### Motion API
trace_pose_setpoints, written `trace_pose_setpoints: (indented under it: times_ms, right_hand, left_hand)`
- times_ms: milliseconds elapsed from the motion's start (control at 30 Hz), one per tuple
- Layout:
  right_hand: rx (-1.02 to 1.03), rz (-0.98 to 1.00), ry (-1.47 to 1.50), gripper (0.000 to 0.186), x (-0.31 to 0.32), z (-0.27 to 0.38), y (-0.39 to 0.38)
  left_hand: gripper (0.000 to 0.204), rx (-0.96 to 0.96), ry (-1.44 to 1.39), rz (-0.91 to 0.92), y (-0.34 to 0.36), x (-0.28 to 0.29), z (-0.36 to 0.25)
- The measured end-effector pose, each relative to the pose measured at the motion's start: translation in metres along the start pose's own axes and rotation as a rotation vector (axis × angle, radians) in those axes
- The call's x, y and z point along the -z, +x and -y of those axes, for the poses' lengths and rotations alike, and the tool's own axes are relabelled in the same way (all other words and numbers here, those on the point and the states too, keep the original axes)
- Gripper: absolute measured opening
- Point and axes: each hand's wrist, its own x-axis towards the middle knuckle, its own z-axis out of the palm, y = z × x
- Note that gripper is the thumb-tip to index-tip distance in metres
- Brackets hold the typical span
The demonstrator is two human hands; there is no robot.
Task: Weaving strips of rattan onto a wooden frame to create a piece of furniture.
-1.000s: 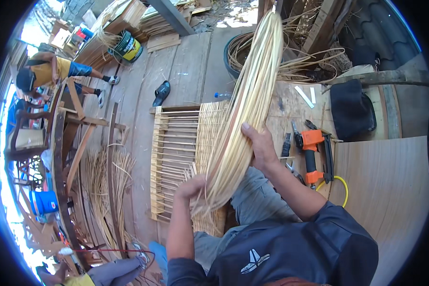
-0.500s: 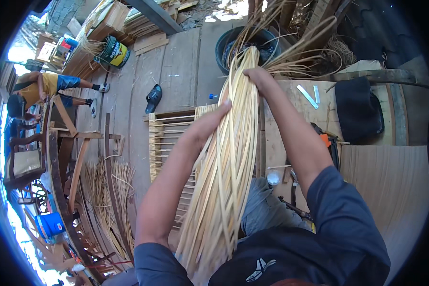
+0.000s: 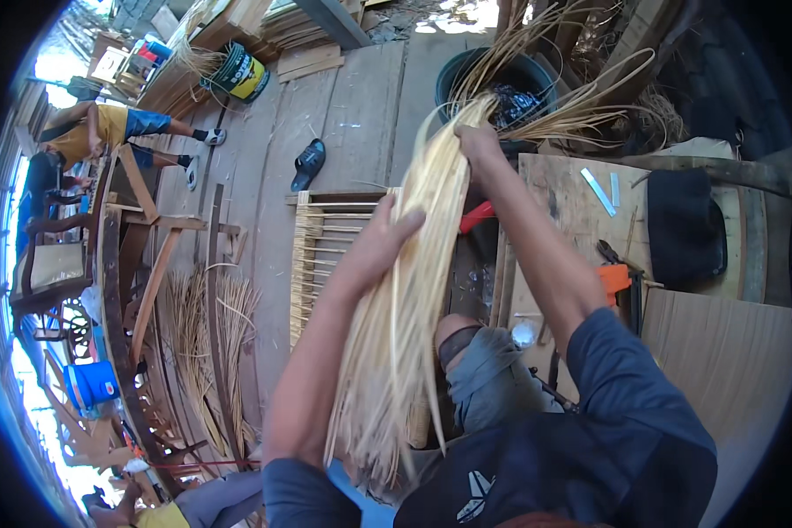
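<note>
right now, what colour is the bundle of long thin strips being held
Pale straw yellow; the bundle shows best in the head view.

Black cloth (image 3: pixel 685 227), perhaps, on wooden board (image 3: pixel 565 189)

The bare right hand (image 3: pixel 475 145) has moved from the middle of the long bundle of pale, thin cane strips (image 3: pixel 418 255) to its narrow upper end. The bare left hand (image 3: pixel 380 246) has gone from the bundle's lower end to its middle. The orange-and-black nail gun (image 3: pixel 615 279) is now partly hidden behind the right arm (image 3: pixel 546 246).
</note>
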Motion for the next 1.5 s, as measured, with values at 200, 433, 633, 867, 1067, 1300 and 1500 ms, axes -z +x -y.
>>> trace_pose_setpoints:
  times_ms: [200, 433, 633, 867, 1067, 1300, 1500]
  right_hand:
    - [0.113, 0.078, 0.291, 0.064, -0.036, 0.023, -0.134]
    - [-0.022, 0.217, 0.376, 0.089, 0.029, -0.031, -0.142]
    - [-0.375, 0.34, 0.581, 0.095, 0.028, -0.062, -0.042]
    - [-0.4, 0.182, 0.699, 0.061, 0.022, -0.048, 0.049]
    - [-0.287, 0.158, 0.94, 0.056, 0.033, -0.032, 0.082]
    - [-0.125, 0.131, 0.742, 0.069, 0.077, 0.055, 0.117]
    - [-0.123, 0.32, 0.366, 0.051, 0.136, 0.135, 0.142]
  left_hand:
    - [0.075, 0.197, -0.174, -0.004, -0.129, 0.04, -0.031]
    - [0.042, 0.44, -0.548, -0.149, -0.184, 0.128, 0.011]
    - [0.043, 0.513, -0.562, -0.157, -0.233, 0.17, 0.097]
    - [0.044, 0.548, -0.371, -0.2, -0.288, 0.162, 0.197]
    - [0.044, 0.564, -0.266, -0.159, -0.316, 0.1, 0.288]
    - [0.044, 0.547, -0.151, -0.118, -0.354, -0.027, 0.373]
    - [0.056, 0.912, 0.015, 0.163, -0.352, -0.082, 0.287]
